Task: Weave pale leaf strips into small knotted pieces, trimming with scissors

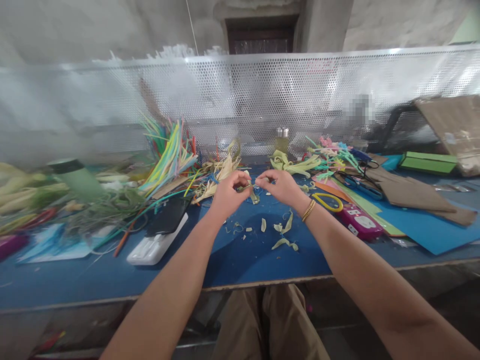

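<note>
My left hand (pixel 231 191) is closed in a pinch on a short pale green corn husk strip (pixel 255 198), which pokes out past the fingertips. Close beside it, my right hand (pixel 277 185) has its thumb and fingers pressed together; whatever is between them is too small to make out. A gold-coloured bracelet (pixel 309 210) circles the right wrist. Husk scraps (pixel 263 225) and thin thread bits lie on the blue tabletop (pixel 240 260) below the hands. Dried husks (pixel 227 169) are heaped behind the left hand, greener husks (pixel 294 164) behind the right.
At left are a bundle of coloured pipe cleaners (pixel 170 155), a green tumbler (pixel 77 180), a black phone (pixel 168 217) and a white case (pixel 157 247). At right lie yellow-handled scissors (pixel 328 202), a magenta power strip (pixel 360 221), blue paper (pixel 420 230) and cardboard (pixel 412 190). A perforated metal panel (pixel 258 95) stands behind.
</note>
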Demonstrator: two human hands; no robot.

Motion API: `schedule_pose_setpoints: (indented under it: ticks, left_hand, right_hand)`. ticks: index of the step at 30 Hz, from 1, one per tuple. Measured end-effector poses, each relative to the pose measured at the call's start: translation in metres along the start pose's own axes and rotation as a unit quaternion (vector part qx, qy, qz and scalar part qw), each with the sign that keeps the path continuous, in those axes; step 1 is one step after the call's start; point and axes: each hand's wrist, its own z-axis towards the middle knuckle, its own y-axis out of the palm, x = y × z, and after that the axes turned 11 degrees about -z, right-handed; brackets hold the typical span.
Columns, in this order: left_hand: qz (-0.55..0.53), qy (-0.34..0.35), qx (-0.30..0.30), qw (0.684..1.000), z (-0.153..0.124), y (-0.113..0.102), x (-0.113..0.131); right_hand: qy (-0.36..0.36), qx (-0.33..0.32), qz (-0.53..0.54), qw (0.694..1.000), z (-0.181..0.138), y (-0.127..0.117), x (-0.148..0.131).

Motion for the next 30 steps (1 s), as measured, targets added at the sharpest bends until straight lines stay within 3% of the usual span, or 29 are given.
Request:
schedule_pose_setpoints:
  ticks: [4, 8, 14, 18, 30]
  left_hand:
    - [-0.018, -0.035, -0.029, 0.999, -0.001, 0.001, 0.004]
    - [-0.052, -0.077, -0.039, 0.995, -0.001, 0.003, 0.003]
    - [-0.24, -0.184, 0.028, 0.953, -0.002, 0.013, -0.001]
    - [-0.31, -0.204, 0.035, 0.928, -0.003, 0.021, -0.006]
    - [-0.27, -0.226, 0.077, 0.933, -0.001, 0.022, -0.007]
  right_hand:
    - [0.075, -0.019, 0.095, 0.992, 0.001, 0.006, 0.006]
    - [0.072, -0.022, 0.181, 0.981, 0.003, 0.013, 0.006]
    - [0.079, 0.025, 0.252, 0.964, 0.003, 0.018, 0.001]
    - [0.085, 0.028, 0.271, 0.958, 0.002, 0.021, -0.002]
    - [0.117, 0.096, 0.239, 0.959, 0.002, 0.025, -0.006]
